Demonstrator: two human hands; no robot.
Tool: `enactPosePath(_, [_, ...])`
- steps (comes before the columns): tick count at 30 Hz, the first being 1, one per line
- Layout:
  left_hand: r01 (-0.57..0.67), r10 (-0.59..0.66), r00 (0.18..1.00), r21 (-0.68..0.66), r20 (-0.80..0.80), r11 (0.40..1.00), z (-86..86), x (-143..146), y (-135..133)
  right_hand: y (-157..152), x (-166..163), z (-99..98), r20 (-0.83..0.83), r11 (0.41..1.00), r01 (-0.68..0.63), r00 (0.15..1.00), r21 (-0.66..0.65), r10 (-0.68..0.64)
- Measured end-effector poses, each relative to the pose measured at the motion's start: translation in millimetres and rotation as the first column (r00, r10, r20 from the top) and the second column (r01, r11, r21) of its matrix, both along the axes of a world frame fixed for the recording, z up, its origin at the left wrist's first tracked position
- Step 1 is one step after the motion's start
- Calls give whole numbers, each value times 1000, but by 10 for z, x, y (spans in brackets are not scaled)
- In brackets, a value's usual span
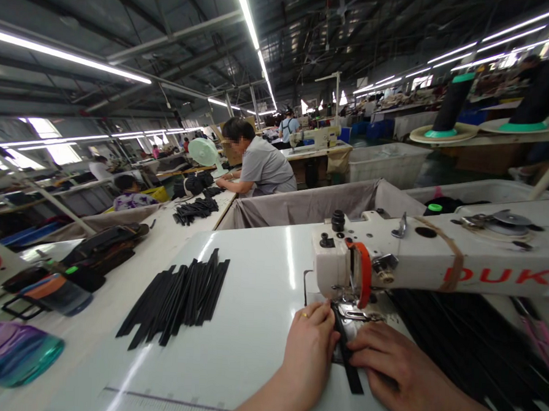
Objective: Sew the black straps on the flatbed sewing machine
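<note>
Left hand (311,342) and right hand (392,365) lay flat on the desk (250,327), fingers pressing a black strap (347,356) between them under the sewing machine (391,261) head. Strap pile (177,298) lay left.

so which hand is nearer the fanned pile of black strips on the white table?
Left. The left hand lies just right of the fanned pile of black strips; the right hand is farther right, beyond the single black strip under the needle.
</note>
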State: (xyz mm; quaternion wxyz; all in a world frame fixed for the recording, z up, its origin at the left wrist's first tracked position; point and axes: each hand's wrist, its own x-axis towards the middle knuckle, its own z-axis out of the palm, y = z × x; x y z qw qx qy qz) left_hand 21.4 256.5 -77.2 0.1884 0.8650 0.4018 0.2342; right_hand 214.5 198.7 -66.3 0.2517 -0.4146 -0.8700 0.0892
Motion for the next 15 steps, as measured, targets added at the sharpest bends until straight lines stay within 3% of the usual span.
enactPosePath(8, [1, -2, 1000, -8, -25, 1000, 36, 8, -7, 67, 6, -74, 15, 996, 90, 996, -21, -89])
enactPosePath(15, [12, -12, 999, 6, -34, 1000, 47, 1, -3, 147, 4, -159, 50, 981, 160, 985, 111, -166])
